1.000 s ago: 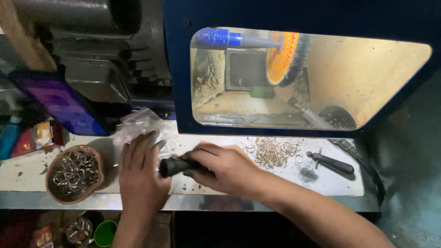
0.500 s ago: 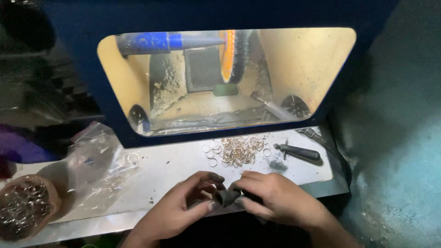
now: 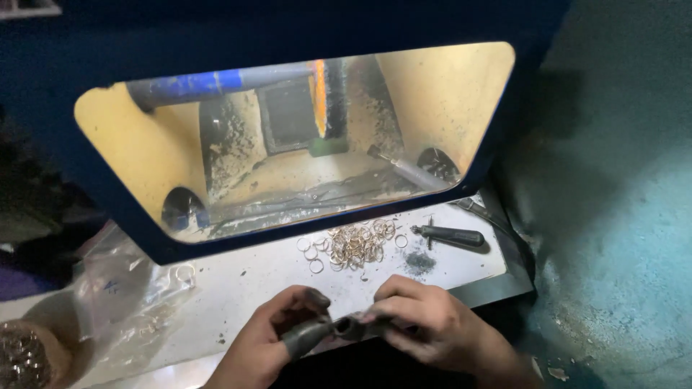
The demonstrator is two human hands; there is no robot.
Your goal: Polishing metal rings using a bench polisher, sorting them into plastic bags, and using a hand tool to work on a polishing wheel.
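Both the left hand (image 3: 270,338) and right hand (image 3: 425,324) are closed on a dark mandrel (image 3: 324,333) at the bench (image 3: 238,277) edge, with loose rings (image 3: 355,243) behind and a bowl (image 3: 25,356) of rings far left.

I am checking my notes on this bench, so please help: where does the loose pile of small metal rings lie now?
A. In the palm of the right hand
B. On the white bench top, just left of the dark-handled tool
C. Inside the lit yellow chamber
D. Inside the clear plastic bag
B: the pile of rings lies on the white bench top, with the dark-handled tool close on its right.
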